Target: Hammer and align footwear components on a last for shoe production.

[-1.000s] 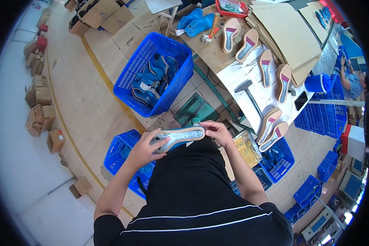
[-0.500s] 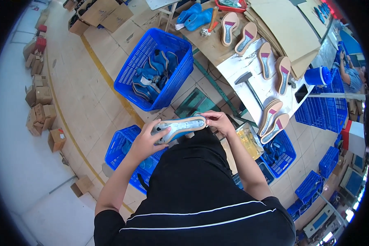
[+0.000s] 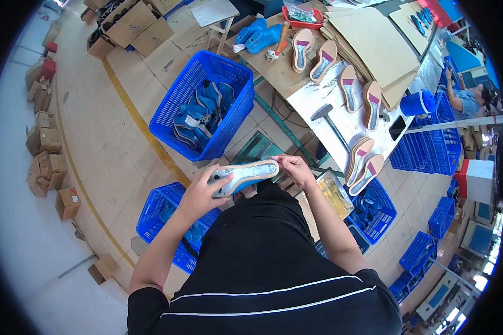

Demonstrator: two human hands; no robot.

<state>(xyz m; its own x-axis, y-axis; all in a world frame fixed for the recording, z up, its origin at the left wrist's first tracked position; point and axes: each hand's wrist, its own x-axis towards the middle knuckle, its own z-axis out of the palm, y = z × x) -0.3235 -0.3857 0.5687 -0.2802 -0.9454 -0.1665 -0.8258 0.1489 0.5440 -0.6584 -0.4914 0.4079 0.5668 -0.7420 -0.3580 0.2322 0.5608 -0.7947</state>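
Sole side up, a blue shoe [image 3: 246, 172] with a pale rim and a silvery-grey bottom lies across my lap. My left hand [image 3: 202, 191] is closed around its wider end, thumb on the underside. At the narrower end, my right hand [image 3: 297, 170] pinches the rim with thumb and fingertips; whether a small piece is between them cannot be made out. To the right on the workbench [image 3: 288, 84], a hammer [image 3: 331, 124] lies among several beige wedge soles [image 3: 373, 103] with purple patches.
A blue crate [image 3: 165, 120] of blue shoes stands ahead, with another crate [image 3: 151, 215] by my left side. Right of my lap are a tray of yellowish material [image 3: 334, 195] and a crate [image 3: 383, 220]. Cardboard sheets [image 3: 369, 42] cover the bench's back. Another person [image 3: 466, 103] sits far right.
My right fingers have shifted slightly to a pinch at the shoe's narrow tip. The left hand keeps its hold. The surroundings sit a little lower and further left in the view.
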